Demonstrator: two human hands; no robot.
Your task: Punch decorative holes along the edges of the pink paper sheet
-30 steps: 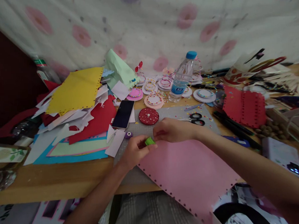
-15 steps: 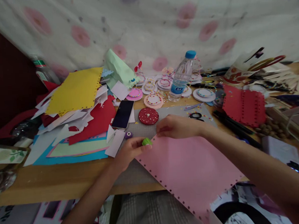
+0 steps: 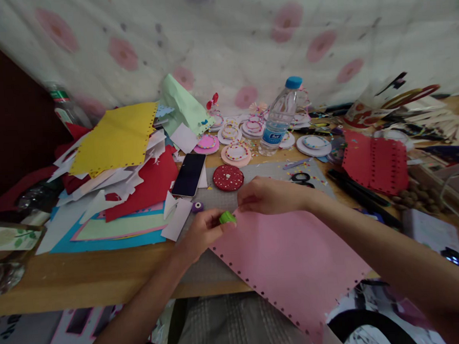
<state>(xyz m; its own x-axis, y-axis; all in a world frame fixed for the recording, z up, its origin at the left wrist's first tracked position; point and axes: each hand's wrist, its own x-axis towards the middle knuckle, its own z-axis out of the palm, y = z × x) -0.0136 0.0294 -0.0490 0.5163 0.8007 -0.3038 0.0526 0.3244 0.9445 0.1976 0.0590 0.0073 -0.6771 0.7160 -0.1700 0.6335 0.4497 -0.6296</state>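
A sheet of pink paper (image 3: 291,261) with small flower-shaped holes along its edges lies slanted over the grey mat and hangs past the table's front edge. Pinched in my left hand (image 3: 204,232) is a small green craft punch (image 3: 227,218), held at the paper's upper left corner. My right hand (image 3: 259,196) grips the far edge of the paper just right of the punch, its fingertips curled and partly hidden. Behind my left hand stands a small purple punch (image 3: 197,207). A round red dotted case (image 3: 228,178) lies beyond both hands.
Left is a heap of coloured paper with a yellow sheet (image 3: 116,139) on top, beside a phone (image 3: 189,175). A water bottle (image 3: 278,119) stands among beaded paper discs (image 3: 236,153). To the right are scissors (image 3: 301,177), red punched paper (image 3: 375,162) and a power bank (image 3: 431,236).
The green punch and my left hand have shifted very slightly right along the paper. My right hand has edged slightly left, still gripping the sheet.
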